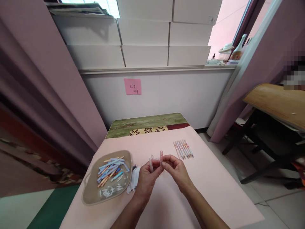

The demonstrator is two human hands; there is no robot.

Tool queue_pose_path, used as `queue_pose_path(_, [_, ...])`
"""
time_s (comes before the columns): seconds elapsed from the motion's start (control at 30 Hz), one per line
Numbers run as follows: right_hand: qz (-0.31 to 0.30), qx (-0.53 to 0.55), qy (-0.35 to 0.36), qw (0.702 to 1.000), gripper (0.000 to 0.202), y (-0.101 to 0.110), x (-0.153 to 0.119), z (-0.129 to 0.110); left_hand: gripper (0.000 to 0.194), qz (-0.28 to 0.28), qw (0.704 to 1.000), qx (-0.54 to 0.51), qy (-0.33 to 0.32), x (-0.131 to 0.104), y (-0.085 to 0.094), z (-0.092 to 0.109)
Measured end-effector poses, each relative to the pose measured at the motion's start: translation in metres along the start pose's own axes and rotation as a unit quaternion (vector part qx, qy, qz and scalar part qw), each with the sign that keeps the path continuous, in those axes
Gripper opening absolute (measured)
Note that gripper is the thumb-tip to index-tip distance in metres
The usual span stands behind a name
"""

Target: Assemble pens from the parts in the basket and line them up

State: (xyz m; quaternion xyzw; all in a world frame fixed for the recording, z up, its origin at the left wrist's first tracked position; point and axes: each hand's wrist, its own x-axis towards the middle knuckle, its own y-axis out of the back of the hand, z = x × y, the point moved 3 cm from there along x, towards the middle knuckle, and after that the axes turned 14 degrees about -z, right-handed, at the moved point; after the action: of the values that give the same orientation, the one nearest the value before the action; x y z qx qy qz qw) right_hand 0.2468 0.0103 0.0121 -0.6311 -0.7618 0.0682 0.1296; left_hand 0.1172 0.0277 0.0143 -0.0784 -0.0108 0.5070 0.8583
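My left hand (pixel 148 178) is closed with a slim whitish pen part (pixel 151 165) sticking up between its fingers. Close against it, my right hand (pixel 175 169) pinches a short pink pen part (pixel 161 154) upright at its fingertips. The fingers of both hands meet, and what lies between them is partly hidden. Just behind the hands are a few small pink and white pieces (pixel 154 157), half covered. A bundle of white pen refills (pixel 134 179) with dark tips lies beside my left hand. Several assembled-looking pens (pixel 183 149) lie in a row beyond my right hand.
A beige tray (pixel 89 190) on the left holds blue and orange pen parts (pixel 111 168) and small clear pieces (pixel 109 191). A pink cover (pixel 214 197) lies over the table. White boxes (pixel 145 55) line the ledge behind; a wooden desk (pixel 276 101) stands at right.
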Motion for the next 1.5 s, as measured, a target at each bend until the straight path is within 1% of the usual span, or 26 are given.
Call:
queue_pose_path(0.1, [0.024, 0.034, 0.007, 0.999, 0.026, -0.002, -0.002, 0.000, 0.025, -0.016, 1.000, -0.004, 0.003, 0.004, -0.008, -0.001])
queue_pose_path(0.17, [0.053, 0.043, 0.014, 0.998, 0.025, 0.004, -0.004, -0.004, 0.030, -0.021, 1.000, 0.001, 0.006, 0.004, -0.010, -0.001])
queue_pose_path(0.23, [0.073, 0.047, 0.021, 0.996, 0.025, 0.012, -0.007, -0.009, 0.032, -0.012, 1.000, 0.006, 0.007, 0.003, -0.009, -0.002])
queue_pose_path(0.33, [0.060, 0.035, 0.014, 0.998, 0.026, 0.025, -0.011, -0.013, 0.028, 0.004, 1.000, -0.012, 0.013, -0.001, -0.006, -0.005])
queue_pose_path(0.43, [0.045, 0.029, -0.017, 0.998, 0.027, 0.034, -0.014, -0.011, 0.031, 0.009, 0.999, -0.039, 0.022, -0.002, -0.005, -0.006])
queue_pose_path(0.53, [0.044, 0.042, -0.039, 0.997, 0.029, 0.037, -0.014, -0.005, 0.032, 0.018, 0.999, -0.037, 0.015, -0.001, -0.005, -0.004])
queue_pose_path(0.67, [0.066, 0.058, -0.044, 0.995, 0.033, 0.038, -0.013, 0.001, 0.030, 0.016, 1.000, -0.024, 0.000, 0.001, -0.002, 0.001])
queue_pose_path(0.8, [0.086, 0.004, -0.031, 0.996, 0.031, 0.043, -0.013, -0.003, 0.029, 0.028, 0.999, 0.029, -0.008, -0.001, 0.007, 0.006])
queue_pose_path(0.9, [0.100, -0.054, -0.016, 0.993, 0.027, 0.047, -0.015, -0.012, 0.025, 0.020, 0.996, 0.077, -0.030, -0.002, 0.013, 0.011])
queue_pose_path(1.03, [0.091, -0.101, -0.018, 0.991, 0.025, 0.047, -0.016, -0.021, 0.024, 0.021, 0.988, 0.151, -0.041, -0.003, 0.018, 0.015])
queue_pose_path(1.17, [0.086, -0.134, -0.034, 0.987, 0.025, 0.048, -0.017, -0.025, 0.022, 0.014, 0.974, 0.221, -0.055, -0.005, 0.020, 0.019])
queue_pose_path(1.27, [0.091, -0.157, -0.042, 0.982, 0.024, 0.050, -0.019, -0.026, 0.021, 0.000, 0.971, 0.235, -0.051, -0.006, 0.022, 0.020])
queue_pose_path(1.33, [0.082, -0.165, -0.044, 0.982, 0.023, 0.051, -0.020, -0.026, 0.020, -0.006, 0.971, 0.234, -0.046, -0.006, 0.022, 0.022])
queue_pose_path(1.4, [0.075, -0.172, -0.045, 0.981, 0.023, 0.052, -0.021, -0.027, 0.019, -0.003, 0.974, 0.223, -0.047, -0.006, 0.022, 0.025])
queue_pose_path(1.5, [0.085, -0.181, -0.047, 0.979, 0.023, 0.053, -0.023, -0.028, 0.019, 0.001, 0.977, 0.210, -0.048, -0.006, 0.021, 0.028])
